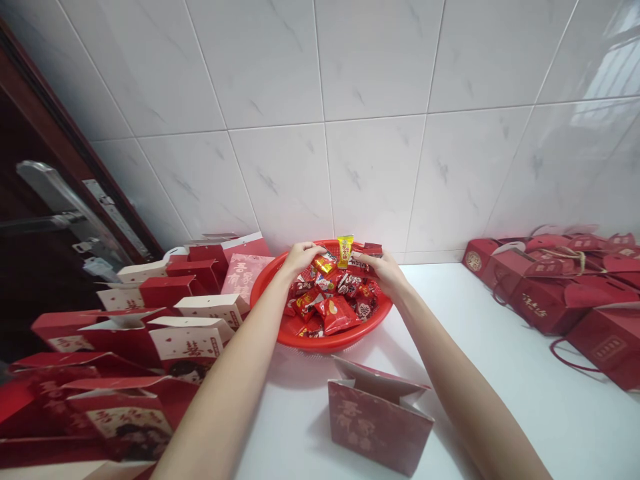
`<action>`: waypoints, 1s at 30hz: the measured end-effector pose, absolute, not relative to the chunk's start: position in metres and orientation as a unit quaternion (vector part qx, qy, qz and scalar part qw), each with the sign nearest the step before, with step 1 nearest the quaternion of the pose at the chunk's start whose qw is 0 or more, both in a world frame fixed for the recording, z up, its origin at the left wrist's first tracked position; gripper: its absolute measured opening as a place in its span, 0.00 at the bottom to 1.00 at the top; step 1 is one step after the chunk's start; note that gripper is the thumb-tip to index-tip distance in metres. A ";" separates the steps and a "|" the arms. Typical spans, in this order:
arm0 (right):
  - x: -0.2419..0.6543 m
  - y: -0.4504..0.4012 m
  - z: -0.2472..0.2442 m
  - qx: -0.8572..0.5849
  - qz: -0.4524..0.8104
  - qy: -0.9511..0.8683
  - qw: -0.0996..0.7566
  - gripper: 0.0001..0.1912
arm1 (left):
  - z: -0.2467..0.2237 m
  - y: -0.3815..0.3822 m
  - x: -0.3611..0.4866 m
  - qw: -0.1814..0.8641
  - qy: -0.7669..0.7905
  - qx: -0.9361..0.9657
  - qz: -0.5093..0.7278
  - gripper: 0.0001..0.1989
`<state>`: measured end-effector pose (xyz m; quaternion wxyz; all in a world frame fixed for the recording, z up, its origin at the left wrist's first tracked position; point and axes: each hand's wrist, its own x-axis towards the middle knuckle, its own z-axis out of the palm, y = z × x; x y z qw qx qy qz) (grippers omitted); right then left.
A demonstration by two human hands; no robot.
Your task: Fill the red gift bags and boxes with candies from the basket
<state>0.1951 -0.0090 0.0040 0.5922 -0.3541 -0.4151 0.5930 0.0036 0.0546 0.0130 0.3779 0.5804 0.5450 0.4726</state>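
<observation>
Above the red basket (pixel 320 343), the left hand (pixel 300 258) grips a gold packet (pixel 326 265), the right hand (pixel 386 269) a yellow packet (pixel 345 251) that slick wrapping could let slip.

Left hand: your left hand (pixel 301 259) comes over the far left of the red basket (pixel 320 343), its grip on a gold and red packet (pixel 325 264).
Right hand: your right hand (pixel 384 272) is at the far right, touching a dark red packet (pixel 372 249); a yellow packet (pixel 345 251) stands upright by its fingertips, its hold unclear.
Basket: wrapped snacks (pixel 338 315) lie heaped inside.
Near you: an open-topped box (pixel 377 420) stands on the white counter (pixel 460 320).
Left: rows of red and cream boxes (pixel 187 340).
Right: red corded boxes (pixel 543 297).
Far: a tiled wall (pixel 375 173).
</observation>
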 end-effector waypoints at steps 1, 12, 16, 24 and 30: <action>0.195 -0.009 0.004 -0.353 0.592 -0.416 0.593 0.09 | 0.012 0.055 0.003 0.378 0.545 0.582 0.470 0.08; 0.198 -0.008 0.002 -0.344 0.585 -0.444 0.585 0.09 | 0.013 0.054 0.006 0.364 0.535 0.586 0.488 0.07; 0.198 -0.007 0.000 -0.342 0.584 -0.436 0.593 0.11 | 0.028 0.040 0.012 0.340 0.518 0.587 0.521 0.09; 0.215 -0.015 0.028 -0.295 0.596 -0.443 0.602 0.11 | 0.092 -0.086 0.008 0.414 0.358 0.794 0.266 0.10; 0.243 -0.098 0.086 -0.223 0.488 -0.553 0.638 0.12 | 0.089 -0.128 0.000 0.413 0.351 0.830 0.128 0.05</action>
